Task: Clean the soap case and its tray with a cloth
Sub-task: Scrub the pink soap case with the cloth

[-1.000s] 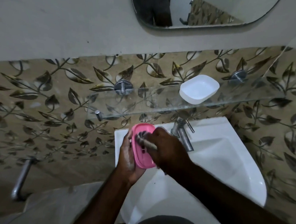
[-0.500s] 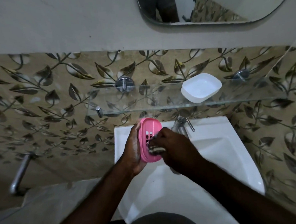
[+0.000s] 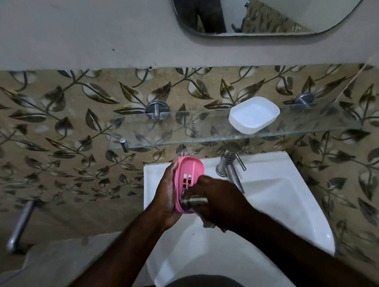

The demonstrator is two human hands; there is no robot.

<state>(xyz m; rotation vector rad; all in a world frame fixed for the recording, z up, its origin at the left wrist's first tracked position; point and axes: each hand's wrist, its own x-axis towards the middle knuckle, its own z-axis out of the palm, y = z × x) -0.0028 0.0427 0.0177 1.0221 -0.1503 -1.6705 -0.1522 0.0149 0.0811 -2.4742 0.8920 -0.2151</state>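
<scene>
My left hand point(image 3: 167, 197) grips a pink slotted soap tray point(image 3: 188, 171) on edge above the left side of the white sink point(image 3: 290, 205). My right hand point(image 3: 218, 202) presses a striped grey cloth point(image 3: 193, 202) against the lower end of the tray's inner face. Part of the cloth hangs below the right palm. The tray's upper half with its slots is uncovered. The white soap case point(image 3: 253, 117) sits alone on the glass shelf point(image 3: 162, 133), open side up.
A chrome tap point(image 3: 229, 167) stands at the back of the sink, just right of my hands. The glass shelf hangs on two metal pegs above it. A mirror point(image 3: 267, 13) is higher on the wall. A metal pipe point(image 3: 20, 224) juts out at lower left.
The right hand and cloth have slid from the tray's upper end down to its lower end, uncovering the slots. The left hand has turned the tray more upright.
</scene>
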